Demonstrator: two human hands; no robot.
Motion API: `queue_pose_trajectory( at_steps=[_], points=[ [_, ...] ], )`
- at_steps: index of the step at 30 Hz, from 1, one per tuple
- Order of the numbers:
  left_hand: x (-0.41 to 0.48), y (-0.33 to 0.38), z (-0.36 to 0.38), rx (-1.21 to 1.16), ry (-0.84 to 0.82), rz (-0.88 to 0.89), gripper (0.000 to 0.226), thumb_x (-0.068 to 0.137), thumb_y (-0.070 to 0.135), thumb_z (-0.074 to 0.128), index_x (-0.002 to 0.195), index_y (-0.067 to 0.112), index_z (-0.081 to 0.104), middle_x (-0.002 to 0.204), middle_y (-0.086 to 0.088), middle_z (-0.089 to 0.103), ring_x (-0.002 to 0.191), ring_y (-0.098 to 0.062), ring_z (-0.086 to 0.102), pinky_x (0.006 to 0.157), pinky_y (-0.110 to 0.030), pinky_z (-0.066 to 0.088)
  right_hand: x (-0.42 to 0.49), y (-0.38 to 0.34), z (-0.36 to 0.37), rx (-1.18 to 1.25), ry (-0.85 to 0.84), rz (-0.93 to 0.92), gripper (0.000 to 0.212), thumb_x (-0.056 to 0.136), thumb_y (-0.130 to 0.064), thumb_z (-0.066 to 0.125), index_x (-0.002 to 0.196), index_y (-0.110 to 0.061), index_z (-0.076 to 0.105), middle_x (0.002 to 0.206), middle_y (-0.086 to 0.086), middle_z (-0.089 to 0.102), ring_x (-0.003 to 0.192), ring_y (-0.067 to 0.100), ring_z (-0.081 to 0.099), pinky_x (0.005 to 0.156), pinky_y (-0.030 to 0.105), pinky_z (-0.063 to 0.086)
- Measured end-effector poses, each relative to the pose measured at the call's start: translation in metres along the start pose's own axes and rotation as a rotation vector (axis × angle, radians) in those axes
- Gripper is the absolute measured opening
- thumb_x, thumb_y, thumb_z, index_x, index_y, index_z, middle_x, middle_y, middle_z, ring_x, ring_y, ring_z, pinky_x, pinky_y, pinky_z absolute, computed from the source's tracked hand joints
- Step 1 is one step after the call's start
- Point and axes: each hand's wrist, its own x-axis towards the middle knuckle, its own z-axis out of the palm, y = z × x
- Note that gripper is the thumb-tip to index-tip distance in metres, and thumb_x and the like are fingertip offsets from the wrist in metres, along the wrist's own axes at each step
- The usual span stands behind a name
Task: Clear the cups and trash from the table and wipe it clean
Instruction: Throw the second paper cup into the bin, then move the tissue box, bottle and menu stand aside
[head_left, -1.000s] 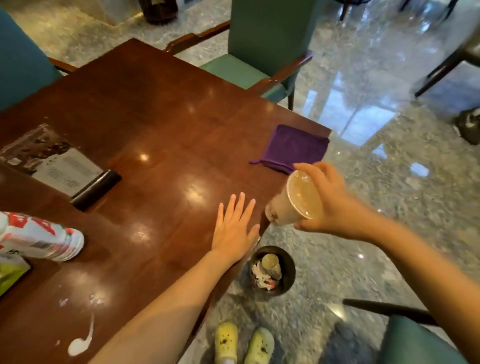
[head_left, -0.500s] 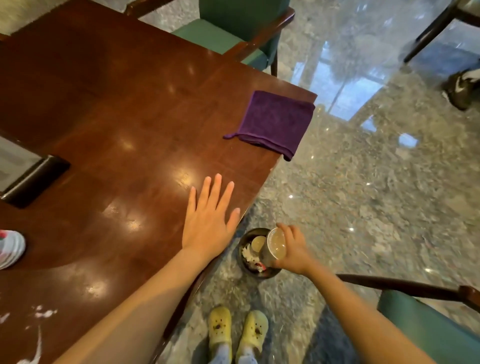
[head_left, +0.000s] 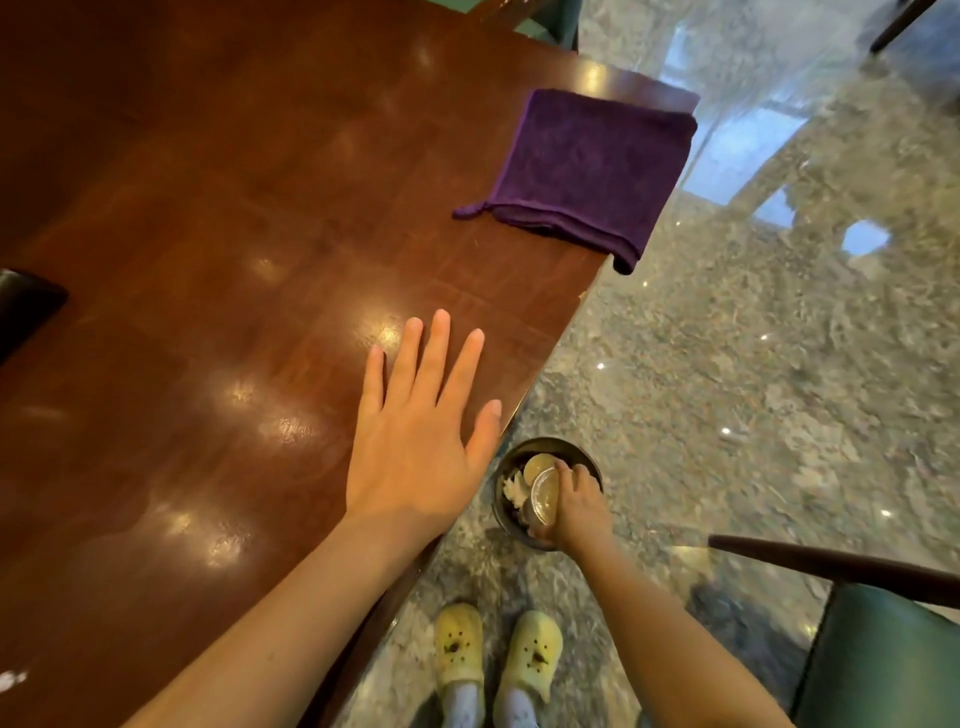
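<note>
My right hand (head_left: 576, 506) reaches down to the floor and grips a clear plastic cup (head_left: 543, 498), holding it inside a small dark round bin (head_left: 519, 457) beside the table's edge. Another cup and crumpled white trash lie in the bin. My left hand (head_left: 415, 441) rests flat on the brown wooden table (head_left: 208, 260), fingers spread, holding nothing. A folded purple cloth (head_left: 587, 166) lies at the table's right corner, one end hanging over the edge.
A dark flat object (head_left: 26, 306) pokes in at the left edge of the table. White smears (head_left: 13, 680) mark the table's near left. A green chair (head_left: 878, 649) stands at lower right. My yellow shoes (head_left: 498, 649) stand on the marble floor.
My right hand has carried the cup from table height down into the bin. The view has tilted down and right, so the bottle and the menu have left the frame. The left hand stayed flat.
</note>
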Motion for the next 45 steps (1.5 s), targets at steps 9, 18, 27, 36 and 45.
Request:
queue_pose_trajectory(
  at_steps=[9, 18, 27, 36, 45],
  points=[
    [-0.002, 0.002, -0.002, -0.014, 0.005, 0.001, 0.060, 0.092, 0.051, 0.011, 0.147, 0.027, 0.011, 0.158, -0.003, 0.006, 0.146, -0.019, -0.003, 0.119, -0.044, -0.001, 0.001, 0.005, 0.003, -0.057, -0.157, -0.043, 0.110, 0.071, -0.055, 0.069, 0.149, -0.016, 0.002, 0.157, 0.010, 0.009, 0.145, 0.030, 0.012, 0.119, 0.039, 0.016],
    [0.000, 0.002, -0.004, 0.016, -0.005, 0.016, 0.061, 0.092, 0.049, 0.014, 0.147, 0.024, 0.014, 0.158, -0.005, 0.011, 0.146, -0.023, 0.003, 0.116, -0.044, 0.002, -0.021, 0.004, -0.051, -0.093, -0.294, -0.128, 0.106, 0.070, -0.054, 0.071, 0.148, -0.019, 0.010, 0.157, 0.009, 0.011, 0.144, 0.030, 0.013, 0.118, 0.043, 0.018],
    [0.011, 0.000, -0.061, -0.037, -0.442, 0.013, 0.063, 0.094, 0.051, 0.030, 0.148, 0.027, 0.007, 0.159, -0.001, -0.007, 0.146, -0.021, -0.010, 0.116, -0.049, 0.000, -0.082, -0.049, -0.213, -0.383, -0.548, -0.259, 0.096, 0.071, -0.058, 0.068, 0.146, -0.022, 0.019, 0.151, 0.007, 0.024, 0.137, 0.031, 0.028, 0.109, 0.049, 0.034],
    [-0.008, -0.036, -0.159, -0.089, -0.611, -0.019, 0.057, 0.093, 0.044, 0.043, 0.143, 0.019, 0.031, 0.148, -0.007, 0.039, 0.133, -0.025, 0.039, 0.107, -0.035, 0.034, -0.156, -0.154, -0.372, -0.539, -0.470, -0.522, 0.087, 0.079, -0.055, 0.062, 0.147, -0.021, 0.019, 0.153, 0.007, 0.026, 0.138, 0.030, 0.030, 0.111, 0.046, 0.033],
    [-0.102, -0.126, -0.248, 0.019, -0.196, -0.273, 0.062, 0.090, 0.048, 0.045, 0.144, 0.024, 0.025, 0.149, -0.002, 0.036, 0.135, -0.023, 0.035, 0.105, -0.043, 0.038, -0.197, -0.295, -0.374, -0.535, 0.059, -1.020, 0.088, 0.081, -0.054, 0.060, 0.148, -0.021, 0.013, 0.154, 0.006, 0.020, 0.139, 0.028, 0.024, 0.111, 0.045, 0.033]
  ],
)
